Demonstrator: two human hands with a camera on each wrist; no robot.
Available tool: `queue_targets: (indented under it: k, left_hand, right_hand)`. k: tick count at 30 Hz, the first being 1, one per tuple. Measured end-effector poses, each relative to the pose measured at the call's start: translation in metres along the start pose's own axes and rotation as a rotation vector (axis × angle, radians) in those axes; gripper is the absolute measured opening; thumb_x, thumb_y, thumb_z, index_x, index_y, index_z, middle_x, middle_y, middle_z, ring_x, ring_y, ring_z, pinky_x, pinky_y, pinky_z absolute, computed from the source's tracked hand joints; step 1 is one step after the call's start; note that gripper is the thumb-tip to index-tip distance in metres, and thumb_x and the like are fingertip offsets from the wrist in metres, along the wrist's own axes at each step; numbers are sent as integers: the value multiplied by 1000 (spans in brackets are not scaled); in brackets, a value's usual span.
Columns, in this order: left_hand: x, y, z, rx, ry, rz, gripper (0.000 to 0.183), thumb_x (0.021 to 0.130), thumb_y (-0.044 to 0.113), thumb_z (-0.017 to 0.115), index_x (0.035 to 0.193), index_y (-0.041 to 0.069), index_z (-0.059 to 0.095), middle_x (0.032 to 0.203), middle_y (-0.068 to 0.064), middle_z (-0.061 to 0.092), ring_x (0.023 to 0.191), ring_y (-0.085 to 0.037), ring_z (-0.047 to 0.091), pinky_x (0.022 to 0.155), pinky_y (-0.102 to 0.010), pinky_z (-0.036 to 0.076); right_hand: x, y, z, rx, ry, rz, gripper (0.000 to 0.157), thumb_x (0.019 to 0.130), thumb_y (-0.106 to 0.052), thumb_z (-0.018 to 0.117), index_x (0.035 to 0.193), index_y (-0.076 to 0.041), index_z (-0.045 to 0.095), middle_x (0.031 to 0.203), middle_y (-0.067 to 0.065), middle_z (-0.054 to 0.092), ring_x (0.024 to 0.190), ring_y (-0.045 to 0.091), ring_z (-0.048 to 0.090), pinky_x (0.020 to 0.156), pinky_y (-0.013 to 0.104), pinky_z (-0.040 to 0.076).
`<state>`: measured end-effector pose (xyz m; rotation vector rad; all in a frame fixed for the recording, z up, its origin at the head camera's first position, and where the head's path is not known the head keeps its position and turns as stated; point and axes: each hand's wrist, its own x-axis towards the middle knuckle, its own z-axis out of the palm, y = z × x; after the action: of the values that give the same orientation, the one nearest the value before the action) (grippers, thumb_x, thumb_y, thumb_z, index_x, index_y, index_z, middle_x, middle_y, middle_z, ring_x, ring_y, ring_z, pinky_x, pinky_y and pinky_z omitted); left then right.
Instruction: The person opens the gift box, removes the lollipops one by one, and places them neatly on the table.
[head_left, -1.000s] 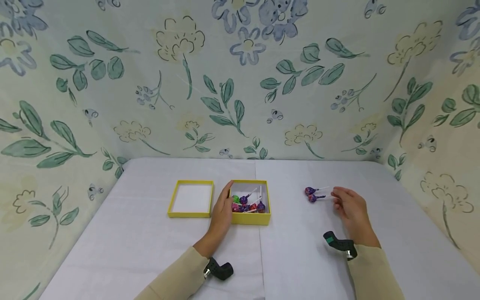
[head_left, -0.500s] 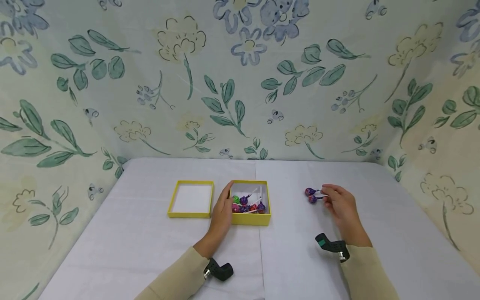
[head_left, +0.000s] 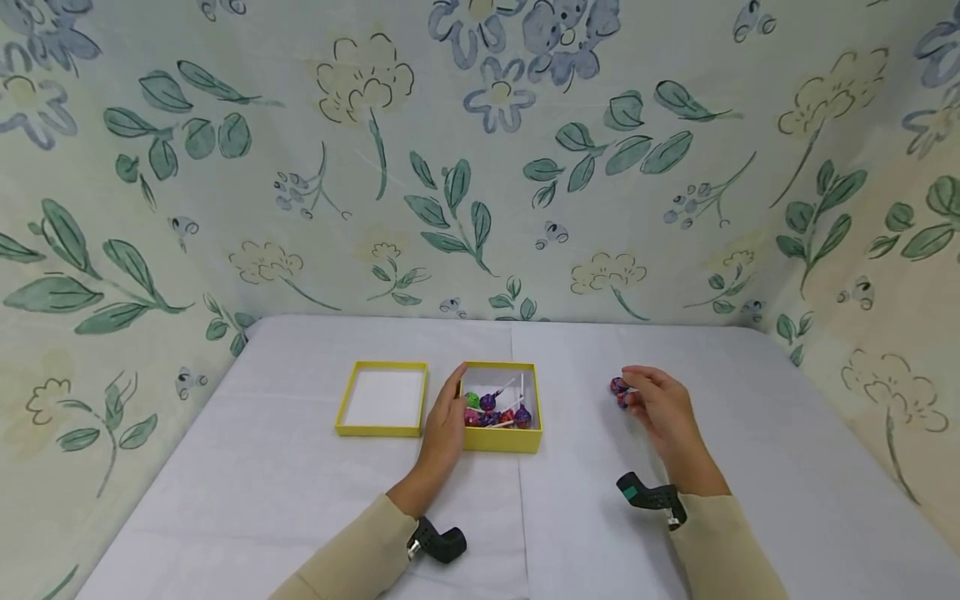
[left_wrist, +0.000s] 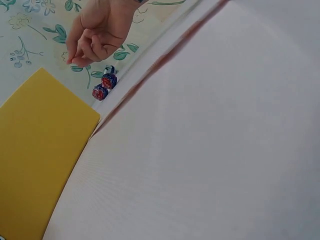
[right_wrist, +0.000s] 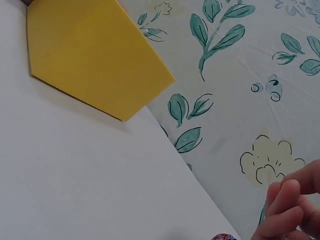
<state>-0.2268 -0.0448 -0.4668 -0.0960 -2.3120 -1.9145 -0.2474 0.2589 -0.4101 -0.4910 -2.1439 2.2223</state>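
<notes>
A yellow box (head_left: pixel 501 440) with several lollipops (head_left: pixel 489 402) inside stands mid-table. My left hand (head_left: pixel 444 425) holds its left side, fingers reaching to the far corner; part of the grip is hidden. The box's yellow wall (left_wrist: pixel 45 160) fills the left of the left wrist view. Farther right, two purple wrapped lollipops (head_left: pixel 618 386) lie on the cloth, sticks hidden from the head view by my right hand (head_left: pixel 663 412). In the left wrist view that right hand (left_wrist: pixel 102 30) hovers above the lollipop heads (left_wrist: pixel 108 81), apart from them. Its fingers are loosely bent, with nothing visible between them.
The box's lid (head_left: pixel 381 432), white inside with a yellow rim, lies left of the box. A white cloth (head_left: pixel 570 517) covers the table. A flower-printed backdrop (head_left: pixel 510 208) rises behind and at both sides. Each wrist carries a black camera mount (head_left: pixel 648 493).
My right hand has moved left, from the ends of the lollipop sticks to over them near the heads. The two lollipops, the box and my left hand stay where they were.
</notes>
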Motion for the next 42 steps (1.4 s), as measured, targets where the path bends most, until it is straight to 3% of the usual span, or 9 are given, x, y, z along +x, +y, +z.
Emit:
queue_targets:
  k: [8, 19, 30, 42]
  left_hand:
    - [-1, 1, 2, -5, 0, -7, 51, 102, 18, 32, 150, 32, 32, 155, 11, 28, 143, -12, 23, 117, -39, 20]
    - [0, 2, -4, -8, 12, -7, 51, 102, 19, 33, 149, 36, 31, 156, 8, 27, 143, -13, 22, 117, -40, 20]
    - [-3, -2, -3, 11, 36, 19, 51, 101, 17, 35, 147, 39, 34, 155, 9, 31, 142, -13, 26, 116, -40, 22]
    - [-2, -5, 1, 0, 30, 49, 51, 101, 14, 35, 151, 25, 32, 155, 8, 29, 142, -12, 25, 116, -39, 21]
  right_hand:
    - [-4, 4, 16, -49, -49, -31, 22, 95, -24, 61, 110, -8, 62, 97, 3, 64, 70, 10, 54, 60, 17, 49]
    - [-7, 4, 45, -99, -106, -53, 37, 96, -26, 60, 122, 0, 56, 105, 11, 61, 71, 13, 54, 62, 16, 50]
    - [-4, -1, 62, -181, -115, -49, 34, 96, -29, 58, 120, -5, 59, 114, 16, 59, 87, 32, 57, 79, 29, 55]
    - [-2, -18, 83, -136, -170, -54, 30, 95, -27, 61, 117, -7, 63, 114, 14, 61, 73, 19, 55, 69, 22, 53]
